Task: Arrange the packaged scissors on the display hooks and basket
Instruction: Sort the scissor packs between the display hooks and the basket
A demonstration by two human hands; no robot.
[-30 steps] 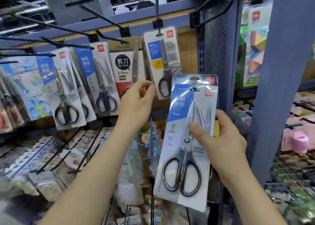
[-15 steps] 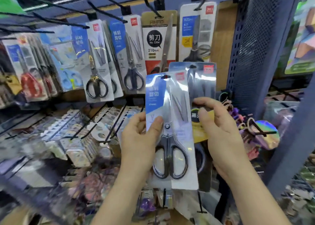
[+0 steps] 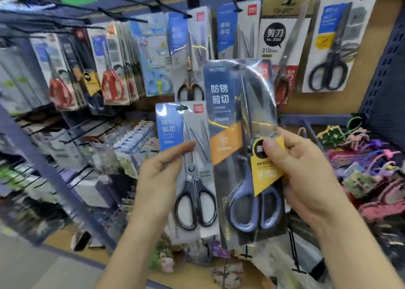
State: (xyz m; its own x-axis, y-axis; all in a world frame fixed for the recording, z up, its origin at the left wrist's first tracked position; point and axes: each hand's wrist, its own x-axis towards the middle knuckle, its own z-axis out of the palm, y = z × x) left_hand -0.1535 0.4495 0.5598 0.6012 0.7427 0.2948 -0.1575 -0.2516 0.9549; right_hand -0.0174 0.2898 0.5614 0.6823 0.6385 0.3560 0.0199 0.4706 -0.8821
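A: Hands?
B: Left hand [image 3: 160, 174] grips the small pack [image 3: 173, 122], thumb across the front, fingers behind. Right hand [image 3: 302, 174] pinches the dark pack [image 3: 230, 104] at its yellow tag [image 3: 267, 172], thumb on the front.

A: Where are the packs?
B: Both are in the air below the hooks [image 3: 173, 7], upright and side by side. The dark pack's edge overlaps the small one's right edge. Neither is hung yet.

A: Step?
B: Looks like sorting, then hanging one at a time. The small pack matches the blue-striped hung pack [image 3: 190, 54] just above it, so that hook is my guess.

A: How to do it well?
B: Hold the pack low and keep it upright. Line the hang hole [image 3: 182, 108] up with the hook tip, then slide it straight back. Don't flex the film, because glare hides the hole. Keep the dark pack clear so it doesn't knock the hung ones swinging.

A: Where does the dark pack go?
B: Can't tell. There's no clear match, and the left rows [image 3: 109, 69] are blurred.
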